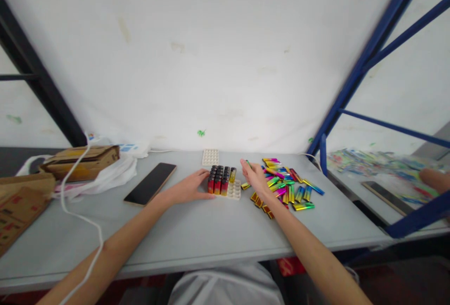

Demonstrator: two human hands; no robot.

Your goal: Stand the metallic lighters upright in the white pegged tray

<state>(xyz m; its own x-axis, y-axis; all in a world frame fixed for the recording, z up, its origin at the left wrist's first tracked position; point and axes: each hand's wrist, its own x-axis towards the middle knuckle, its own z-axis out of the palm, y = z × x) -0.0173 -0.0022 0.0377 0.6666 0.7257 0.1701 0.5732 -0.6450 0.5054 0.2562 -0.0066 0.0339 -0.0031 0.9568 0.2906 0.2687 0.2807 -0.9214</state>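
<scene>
A white holed tray (234, 191) stands on the table, its left part filled with rows of upright, black-topped, red-to-yellow lighters (217, 184). One yellow lighter (232, 175) stands at the right of these rows, and the holes at the tray's right side show. My left hand (191, 185) grips the tray's left end, thumb along the front and fingers toward the back. To the right of the tray, my right hand (255, 176) is closed in a pinch on a small green-looking piece, probably a lighter, mostly hidden by the fingers. Beneath and beside it lies a loose pile of shiny, multicoloured lighters (291, 192).
Behind the filled tray lies a second holed tray (210, 157). A dark phone (150, 184) is on the left, near cardboard boxes (80, 160), a white plastic bag (114, 174) and a cable (66, 206). Blue frame bars (351, 89) border the right side; another person's hand (436, 179) is beyond.
</scene>
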